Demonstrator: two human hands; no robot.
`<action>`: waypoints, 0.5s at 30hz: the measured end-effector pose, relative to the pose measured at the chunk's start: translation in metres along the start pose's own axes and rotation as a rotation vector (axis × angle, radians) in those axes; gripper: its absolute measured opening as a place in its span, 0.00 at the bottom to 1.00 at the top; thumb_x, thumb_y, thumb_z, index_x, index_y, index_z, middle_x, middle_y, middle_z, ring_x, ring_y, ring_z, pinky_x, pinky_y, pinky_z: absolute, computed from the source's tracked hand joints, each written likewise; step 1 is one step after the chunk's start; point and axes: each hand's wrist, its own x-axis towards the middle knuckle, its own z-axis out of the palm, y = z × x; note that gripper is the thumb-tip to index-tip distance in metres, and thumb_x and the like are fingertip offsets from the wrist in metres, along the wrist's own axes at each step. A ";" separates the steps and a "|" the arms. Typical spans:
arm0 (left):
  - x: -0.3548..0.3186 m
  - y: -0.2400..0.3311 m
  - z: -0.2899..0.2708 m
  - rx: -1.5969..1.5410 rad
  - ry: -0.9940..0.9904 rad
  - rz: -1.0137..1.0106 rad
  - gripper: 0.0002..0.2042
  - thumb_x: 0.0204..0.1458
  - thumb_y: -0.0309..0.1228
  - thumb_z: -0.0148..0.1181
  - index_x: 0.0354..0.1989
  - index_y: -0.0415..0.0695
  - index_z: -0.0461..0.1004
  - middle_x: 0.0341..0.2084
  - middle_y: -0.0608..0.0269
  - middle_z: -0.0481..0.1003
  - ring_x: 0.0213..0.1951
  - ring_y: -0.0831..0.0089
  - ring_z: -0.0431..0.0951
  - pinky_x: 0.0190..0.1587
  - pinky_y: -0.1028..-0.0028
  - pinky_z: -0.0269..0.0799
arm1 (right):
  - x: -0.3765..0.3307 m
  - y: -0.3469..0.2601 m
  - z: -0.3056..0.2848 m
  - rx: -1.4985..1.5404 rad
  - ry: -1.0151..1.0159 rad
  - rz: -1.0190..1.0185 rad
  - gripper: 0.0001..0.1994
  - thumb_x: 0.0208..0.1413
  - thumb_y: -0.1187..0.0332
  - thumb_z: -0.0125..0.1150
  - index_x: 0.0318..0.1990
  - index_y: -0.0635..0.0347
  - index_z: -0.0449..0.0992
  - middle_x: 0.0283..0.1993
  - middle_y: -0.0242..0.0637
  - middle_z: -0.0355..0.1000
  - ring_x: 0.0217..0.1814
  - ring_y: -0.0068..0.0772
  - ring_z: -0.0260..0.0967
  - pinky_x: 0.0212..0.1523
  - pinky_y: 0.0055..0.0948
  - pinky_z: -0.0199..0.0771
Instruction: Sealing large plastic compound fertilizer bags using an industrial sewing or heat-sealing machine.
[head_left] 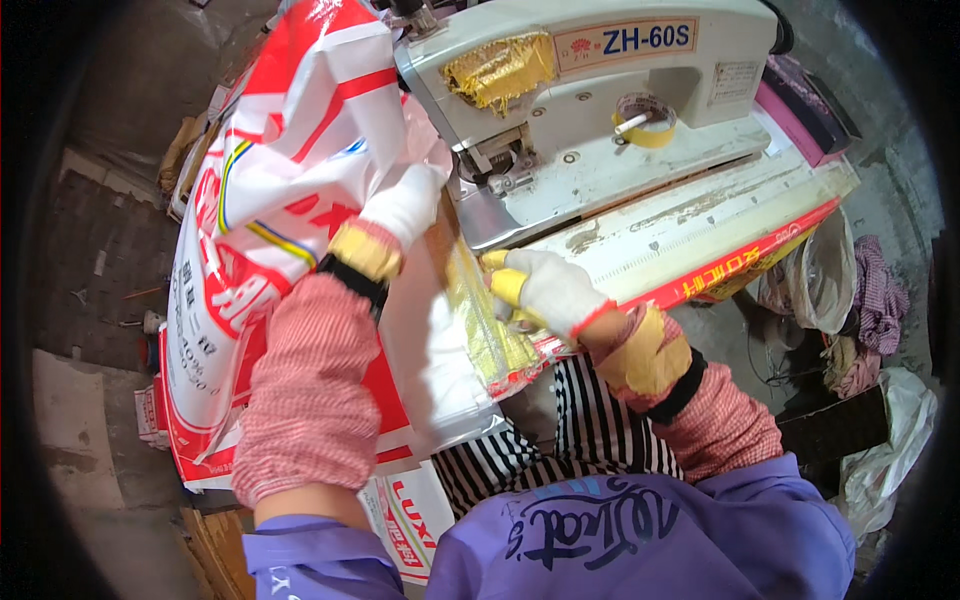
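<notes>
Woven sack (290,170), white with red bands, red lettering and thin yellow-blue stripes; glossy, creased, draped from upper centre of the frame down to lower left. Right edge folded into a narrow yellowish strip (480,320) running through mid-frame toward the needle area. Pressed flat at upper centre by gloved left hand (405,205); strip pinched just right of centre by gloved right hand (545,290).

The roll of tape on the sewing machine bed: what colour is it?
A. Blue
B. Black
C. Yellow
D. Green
C: the roll of tape lying flat on the pale bed of the sewing machine has a yellow outer side, and it rests to the right of the needle area, apart from both gloved hands.
</notes>
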 end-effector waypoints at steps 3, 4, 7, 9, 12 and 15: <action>-0.067 0.003 -0.022 -0.099 -0.227 0.157 0.07 0.51 0.31 0.46 0.33 0.42 0.69 0.23 0.61 0.69 0.30 0.67 0.72 0.33 0.65 0.68 | -0.009 -0.004 0.006 -0.748 0.298 -0.466 0.26 0.45 0.61 0.58 0.53 0.60 0.63 0.46 0.48 0.67 0.37 0.42 0.70 0.38 0.34 0.71; -0.087 0.017 -0.044 0.004 -0.249 0.287 0.05 0.48 0.29 0.48 0.32 0.42 0.68 0.22 0.60 0.68 0.28 0.65 0.71 0.31 0.66 0.67 | -0.003 0.001 0.009 -0.762 0.364 -0.579 0.33 0.39 0.64 0.62 0.56 0.60 0.60 0.47 0.50 0.66 0.50 0.48 0.63 0.52 0.37 0.64; -0.162 0.071 -0.133 0.213 -0.387 0.233 0.05 0.41 0.24 0.50 0.28 0.43 0.67 0.20 0.58 0.65 0.25 0.57 0.68 0.30 0.65 0.66 | 0.029 0.003 0.019 -1.138 0.455 -0.788 0.28 0.41 0.63 0.59 0.53 0.57 0.63 0.50 0.47 0.63 0.52 0.46 0.62 0.52 0.37 0.62; -0.190 0.089 -0.183 0.279 -0.260 0.290 0.08 0.40 0.24 0.53 0.32 0.43 0.69 0.25 0.58 0.69 0.31 0.57 0.71 0.34 0.66 0.68 | 0.051 0.003 0.029 -1.197 0.590 -0.818 0.11 0.38 0.69 0.54 0.33 0.57 0.74 0.42 0.41 0.69 0.46 0.41 0.63 0.48 0.34 0.63; -0.263 0.092 -0.208 0.338 0.644 0.021 0.12 0.47 0.24 0.51 0.42 0.40 0.69 0.44 0.49 0.68 0.46 0.55 0.69 0.46 0.62 0.67 | 0.042 -0.028 0.056 -1.345 0.376 -0.906 0.06 0.40 0.68 0.53 0.26 0.56 0.75 0.33 0.37 0.72 0.38 0.40 0.66 0.41 0.35 0.65; -0.337 0.077 -0.196 0.335 0.985 -0.234 0.16 0.56 0.23 0.41 0.54 0.37 0.60 0.53 0.47 0.61 0.54 0.62 0.63 0.56 0.68 0.59 | 0.012 -0.037 0.124 -1.132 0.000 -1.054 0.08 0.42 0.63 0.55 0.26 0.56 0.75 0.24 0.39 0.71 0.28 0.43 0.70 0.31 0.38 0.69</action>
